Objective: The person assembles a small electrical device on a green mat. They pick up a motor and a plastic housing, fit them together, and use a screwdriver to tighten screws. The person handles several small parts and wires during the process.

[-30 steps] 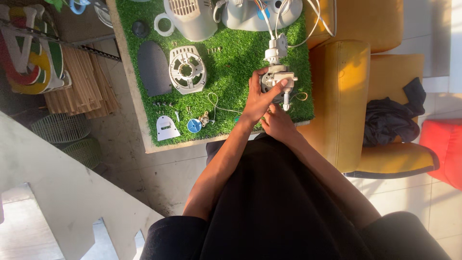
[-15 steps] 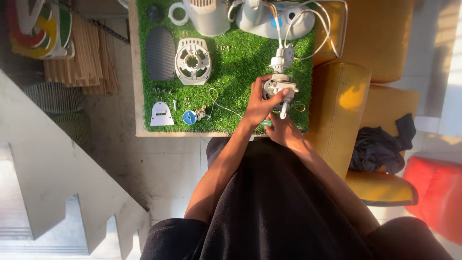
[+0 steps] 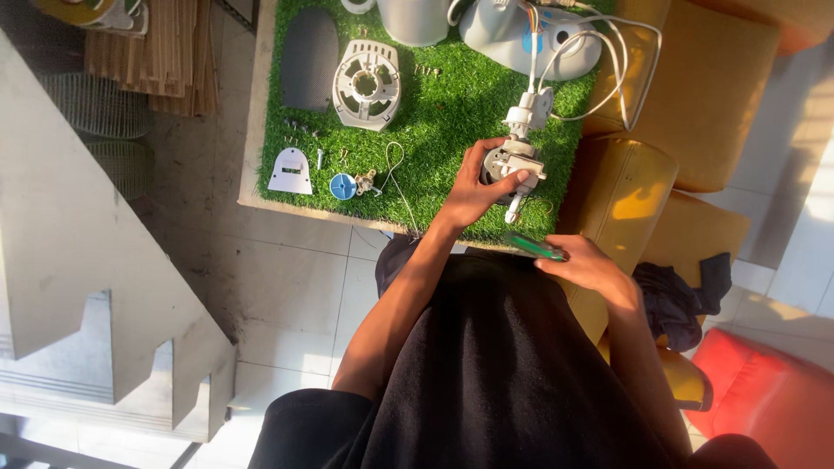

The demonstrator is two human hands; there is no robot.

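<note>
Counter (image 3: pixel 252 130) topped with green turf (image 3: pixel 443 113), seen from above; person sits at its near edge in black clothes. Yellow chairs (image 3: pixel 704 95) flank the right side, dark cloth (image 3: pixel 673 300) draped on one, red cushion (image 3: pixel 764 399) at the lower right. Grey stepped panel (image 3: pixel 78 287) lies on the tiled floor to the left, with wire fan guards (image 3: pixel 95 104) and wooden slats (image 3: pixel 165 52) above it. On the turf, far edge: pale housing (image 3: pixel 530 39) with white wires (image 3: pixel 608 61) looping out, and a grey cylinder (image 3: pixel 415 19) just left of it. Dark oval mesh (image 3: pixel 308 59) lies at the far left, round white vented cover (image 3: pixel 367 82) beside it. Nearer the front edge: small white plate (image 3: pixel 289 170), blue disc (image 3: pixel 342 186), brass fitting (image 3: pixel 365 181), thin wire loop (image 3: pixel 395 169), scattered screws (image 3: pixel 300 130). Motor (image 3: pixel 508 165) stands near the right front of the turf, white wired block above it, shaft pointing toward the person. Left hand (image 3: pixel 473 191): grip clamped around the motor, thumb across its front. Right hand (image 3: pixel 586 260): off the counter's front edge, over the lap, grip closed on a green-handled tool (image 3: pixel 532 247), which lies roughly level, pointing left, just below the motor and not touching it.
</note>
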